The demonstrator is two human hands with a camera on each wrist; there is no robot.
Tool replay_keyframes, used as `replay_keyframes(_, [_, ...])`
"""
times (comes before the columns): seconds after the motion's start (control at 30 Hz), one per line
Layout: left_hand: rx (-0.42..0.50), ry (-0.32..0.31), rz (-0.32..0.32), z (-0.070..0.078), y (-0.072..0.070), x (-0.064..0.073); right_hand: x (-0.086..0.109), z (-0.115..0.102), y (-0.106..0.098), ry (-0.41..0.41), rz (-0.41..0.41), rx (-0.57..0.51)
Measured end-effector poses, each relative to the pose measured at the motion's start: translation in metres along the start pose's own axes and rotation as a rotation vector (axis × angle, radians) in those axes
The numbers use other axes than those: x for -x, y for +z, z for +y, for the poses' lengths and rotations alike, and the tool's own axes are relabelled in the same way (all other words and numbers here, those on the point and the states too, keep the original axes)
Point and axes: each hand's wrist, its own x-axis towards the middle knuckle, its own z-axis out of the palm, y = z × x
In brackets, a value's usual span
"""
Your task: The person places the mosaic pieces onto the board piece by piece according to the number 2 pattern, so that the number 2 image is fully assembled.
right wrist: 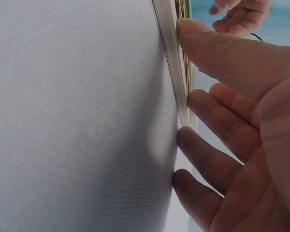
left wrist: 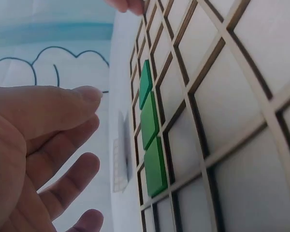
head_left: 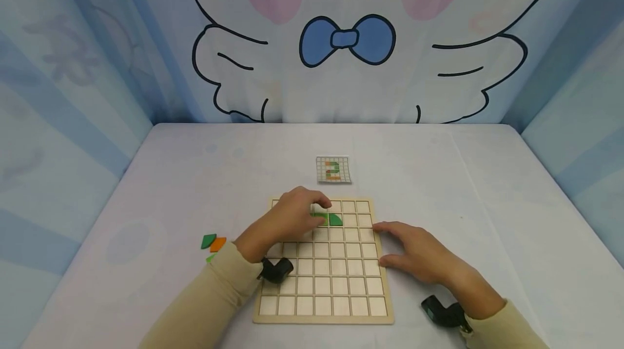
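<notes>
A wooden grid board [head_left: 323,268] lies on the table. Over its upper left part hovers my left hand [head_left: 292,218], thumb and fingers apart with nothing between them. Just beside its fingertips, a dark green quarter-round piece [head_left: 335,220] and a lighter green piece [head_left: 322,214] sit in one row of cells. The left wrist view shows that row as a quarter-round tile and two green square tiles [left wrist: 149,121] [left wrist: 155,166]. At the board's right edge, my right hand [head_left: 414,251] touches the frame with thumb and fingertips, fingers spread.
Left of the board lie loose pieces: a dark green one [head_left: 208,240], an orange one [head_left: 218,244] and a light green one [head_left: 210,257] partly hidden by the sleeve. Behind the board is a small pattern card [head_left: 333,169]. A printed curtain [head_left: 341,89] hangs at the table's back edge.
</notes>
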Motion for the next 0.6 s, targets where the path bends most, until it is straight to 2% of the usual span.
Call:
replay_keyframes(0.33, [0.1,-0.035,0.027,-0.013,-0.014,0.019,0.0,0.001,0.001,-0.01,0.007,-0.003])
replay_keyframes(0.6, [0.103,-0.127,0.057,-0.024,-0.027,0.04,0.001,-0.001,0.0,0.001,0.01,-0.008])
